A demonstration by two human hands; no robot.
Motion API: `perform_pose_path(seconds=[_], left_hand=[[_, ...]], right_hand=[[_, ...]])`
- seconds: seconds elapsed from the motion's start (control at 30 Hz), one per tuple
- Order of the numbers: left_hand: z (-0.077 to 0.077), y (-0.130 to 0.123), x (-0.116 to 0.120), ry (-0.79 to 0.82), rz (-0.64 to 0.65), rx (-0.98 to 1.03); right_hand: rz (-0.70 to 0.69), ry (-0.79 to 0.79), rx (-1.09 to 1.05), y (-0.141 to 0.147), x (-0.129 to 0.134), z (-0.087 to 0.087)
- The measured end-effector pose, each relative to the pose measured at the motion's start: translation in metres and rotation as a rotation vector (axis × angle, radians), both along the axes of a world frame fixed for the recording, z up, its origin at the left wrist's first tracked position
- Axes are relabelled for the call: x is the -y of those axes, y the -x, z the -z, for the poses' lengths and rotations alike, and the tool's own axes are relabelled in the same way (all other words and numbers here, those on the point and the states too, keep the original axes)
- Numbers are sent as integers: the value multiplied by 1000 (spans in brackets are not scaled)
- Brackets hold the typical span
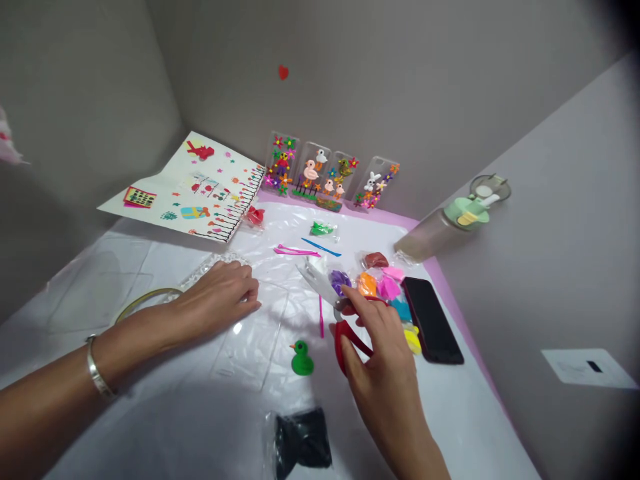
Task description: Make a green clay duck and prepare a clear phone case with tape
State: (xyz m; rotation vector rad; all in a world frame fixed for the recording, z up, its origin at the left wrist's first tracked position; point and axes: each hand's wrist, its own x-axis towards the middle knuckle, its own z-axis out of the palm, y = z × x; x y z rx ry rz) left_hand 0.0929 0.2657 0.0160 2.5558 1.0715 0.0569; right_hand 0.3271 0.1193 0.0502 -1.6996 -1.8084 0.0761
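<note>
Fingers (pixel 247 287) of the left hand (pixel 213 298) curl in together near a flat, clear case (pixel 247 357). A green duck (pixel 302 361) lies next on the table (pixel 467 413), between the hands. Red-handled scissors (pixel 341 337) follow, with the right hand (pixel 357 320) clamping its fingers around them. A black phone (pixel 433 320) lies just past.

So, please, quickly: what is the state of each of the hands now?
Left hand: loosely closed, nothing visible in it.
Right hand: closed, holding the red-handled scissors.
</note>
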Motion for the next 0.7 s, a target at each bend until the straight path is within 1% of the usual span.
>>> perform_pose_path(seconds=[0.13,0.33,0.5,0.6,0.7], left_hand=[[-4,-5,-2,-28,16,-57],[-6,-13,-12,-38,73,-180],[-3,-19,-25,-53,45,-257],[-1,-17,-32,-13,50,-259],[-8,-9,-35,46,81,-214]], right_hand=[[-11,3,-3,0,1,0],[-21,-2,-7,0,3,0],[-30,5,-18,1,5,-1],[-26,-2,-36,1,6,-2],[-17,-19,-50,1,5,-3]])
